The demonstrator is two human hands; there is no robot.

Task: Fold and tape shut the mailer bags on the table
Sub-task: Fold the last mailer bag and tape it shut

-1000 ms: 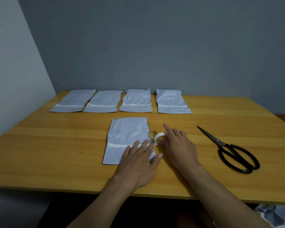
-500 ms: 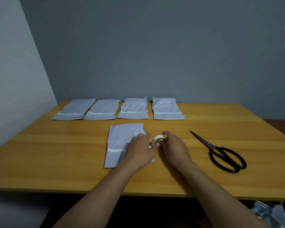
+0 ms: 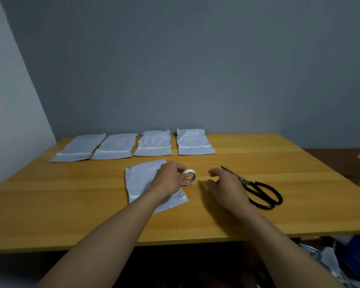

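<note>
A grey mailer bag point(image 3: 142, 181) lies flat on the wooden table point(image 3: 71, 204) in front of me. My left hand point(image 3: 168, 178) is over the bag's right side and grips a small white tape roll point(image 3: 189, 177) at the bag's right edge. My right hand point(image 3: 227, 187) hovers to the right of the roll, fingers loosely curled, holding nothing; whether a tape strip runs to its fingertips I cannot tell. Several more grey mailer bags point(image 3: 154, 143) lie in a row along the far edge.
Black scissors point(image 3: 258, 189) lie on the table just right of my right hand, blades pointing away to the left. A grey wall stands behind the table. Crumpled plastic bags point(image 3: 328, 260) sit on the floor under the right corner.
My left hand left the bag's lower end and took hold of the tape roll. My right hand let go of the roll and moved right, toward the scissors.
</note>
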